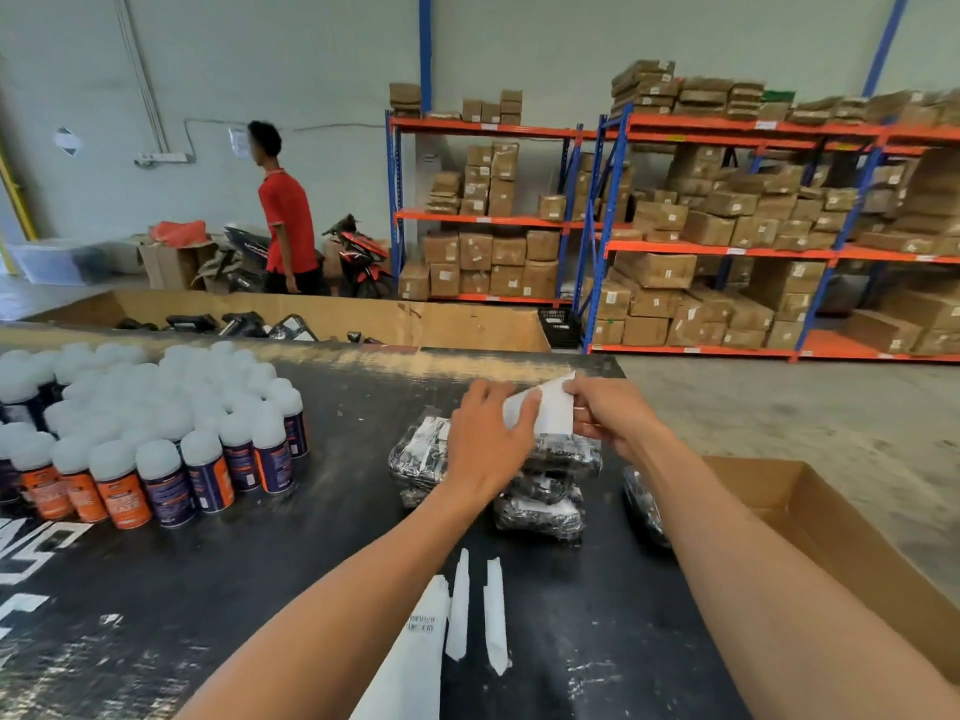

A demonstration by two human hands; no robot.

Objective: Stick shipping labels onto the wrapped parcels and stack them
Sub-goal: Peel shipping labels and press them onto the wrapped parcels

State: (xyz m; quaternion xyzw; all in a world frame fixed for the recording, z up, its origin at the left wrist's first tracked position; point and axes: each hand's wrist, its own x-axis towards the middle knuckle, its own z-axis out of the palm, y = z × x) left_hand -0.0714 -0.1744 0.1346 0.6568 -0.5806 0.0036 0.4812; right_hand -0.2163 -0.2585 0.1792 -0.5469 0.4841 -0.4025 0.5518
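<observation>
Nearest, on the black table (270, 589): a long white paper strip with a barcode (415, 652), and just beside it 2 thin white paper slips (475, 605). At the right edge, an open brown box (810, 517).

A bit farther, near the middle of the table: a pile of wrapped parcels (545, 491), shiny clear wrap over dark things, stacked one on another. One more wrapped parcel (644, 501) just to the right, partly hidden by the arm.

Over the top of the pile: a white label (550, 407), held up and tilted. Left hand (488, 444) laid over the pile, fingers mostly straight and close together, thumb against the label's left edge. Right hand (613, 413) pinching the label's right edge between thumb and fingers.

On the left side of the table: a big crowd of spray cans (156, 433) with white caps, standing upright and packed close, orange and purple labels on the front ones.

Past the table: a long low cardboard bin (363, 317) with dark things inside.

Far back: a person in a red shirt (285, 220) standing near a motorbike (358, 257). To the right, blue and orange shelves (602, 220) full of brown boxes.
</observation>
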